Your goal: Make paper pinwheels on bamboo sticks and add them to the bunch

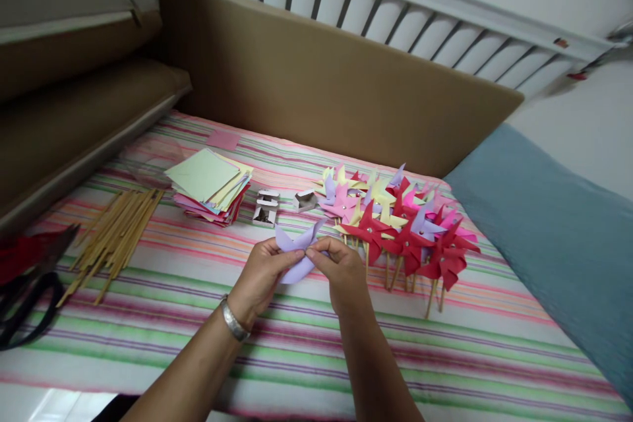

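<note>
Both hands meet over the striped cloth (pixel 346 356) and pinch a lilac paper piece (pixel 297 244) with folded, pointed flaps. My left hand (pixel 260 277), with a silver bracelet at the wrist, grips its left side. My right hand (pixel 341 273) pinches the paper's centre with thumb and forefinger. Just beyond the right hand lies a heap of finished paper pinwheels (pixel 400 224) in red, pink, yellow and lilac, on wooden sticks.
A stack of coloured paper squares (pixel 210 184) and a bundle of wooden sticks (pixel 116 237) lie to the left. Two small open boxes (pixel 266 208) sit behind the hands. Black-handled scissors (pixel 24 303) rest at the far left. A blue pillow (pixel 554 237) lies right, a brown headboard (pixel 321 79) behind.
</note>
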Demonstrator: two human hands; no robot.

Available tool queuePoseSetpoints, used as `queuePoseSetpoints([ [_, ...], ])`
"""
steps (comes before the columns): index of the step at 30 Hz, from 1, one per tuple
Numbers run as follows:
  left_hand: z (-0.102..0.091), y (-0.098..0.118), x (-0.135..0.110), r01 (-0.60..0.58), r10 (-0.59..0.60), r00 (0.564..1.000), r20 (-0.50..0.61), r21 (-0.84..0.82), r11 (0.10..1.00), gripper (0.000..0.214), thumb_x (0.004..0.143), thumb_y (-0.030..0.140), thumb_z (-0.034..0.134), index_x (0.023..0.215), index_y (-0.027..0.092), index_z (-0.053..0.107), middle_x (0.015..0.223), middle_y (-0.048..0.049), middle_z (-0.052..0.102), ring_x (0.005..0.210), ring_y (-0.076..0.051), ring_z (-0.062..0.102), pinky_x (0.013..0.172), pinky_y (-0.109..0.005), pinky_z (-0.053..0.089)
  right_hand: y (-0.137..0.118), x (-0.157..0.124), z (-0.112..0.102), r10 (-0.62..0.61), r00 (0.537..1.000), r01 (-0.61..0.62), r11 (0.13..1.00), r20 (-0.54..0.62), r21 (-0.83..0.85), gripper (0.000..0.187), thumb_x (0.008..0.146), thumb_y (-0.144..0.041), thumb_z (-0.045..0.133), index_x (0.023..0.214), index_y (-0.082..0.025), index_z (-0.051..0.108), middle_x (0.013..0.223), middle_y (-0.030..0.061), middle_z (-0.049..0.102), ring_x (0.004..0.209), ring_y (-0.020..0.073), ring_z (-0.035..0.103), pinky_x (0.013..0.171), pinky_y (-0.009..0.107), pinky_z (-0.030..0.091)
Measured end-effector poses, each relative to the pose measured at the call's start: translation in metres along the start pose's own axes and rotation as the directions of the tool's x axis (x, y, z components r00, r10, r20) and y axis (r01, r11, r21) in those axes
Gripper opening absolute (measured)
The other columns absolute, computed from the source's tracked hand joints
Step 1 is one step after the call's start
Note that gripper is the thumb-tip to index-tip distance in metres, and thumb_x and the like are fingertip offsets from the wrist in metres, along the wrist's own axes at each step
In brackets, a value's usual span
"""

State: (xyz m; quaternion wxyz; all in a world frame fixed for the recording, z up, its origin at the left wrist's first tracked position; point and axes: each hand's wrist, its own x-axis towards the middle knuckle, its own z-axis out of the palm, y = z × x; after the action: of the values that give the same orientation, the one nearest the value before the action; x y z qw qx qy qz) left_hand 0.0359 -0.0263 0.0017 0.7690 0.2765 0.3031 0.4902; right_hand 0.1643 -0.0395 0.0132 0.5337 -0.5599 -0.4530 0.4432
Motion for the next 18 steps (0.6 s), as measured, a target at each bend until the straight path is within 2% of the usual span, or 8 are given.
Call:
queuePoseSetpoints([
  [18,0.0022,0.0009,-0.0032,0.004,-0.003,0.999,-0.035,0.017,1.000,0.020,0.062,0.020,0.077,0.080,0.013,0.074,0.077,-0.0060,0.074,0.069,-0.015,0.065,0.070,-0.025,0.048,0.0004,-0.0004,-0.0005,-0.024,0.999,0.025,1.000,0.029,-0.015,0.009,0.065,-0.024,0.070,0.063,-0.019,0.063,0.065,-0.0017,0.061,0.062,0.0130,0.054,0.061,0.026,0.043],
])
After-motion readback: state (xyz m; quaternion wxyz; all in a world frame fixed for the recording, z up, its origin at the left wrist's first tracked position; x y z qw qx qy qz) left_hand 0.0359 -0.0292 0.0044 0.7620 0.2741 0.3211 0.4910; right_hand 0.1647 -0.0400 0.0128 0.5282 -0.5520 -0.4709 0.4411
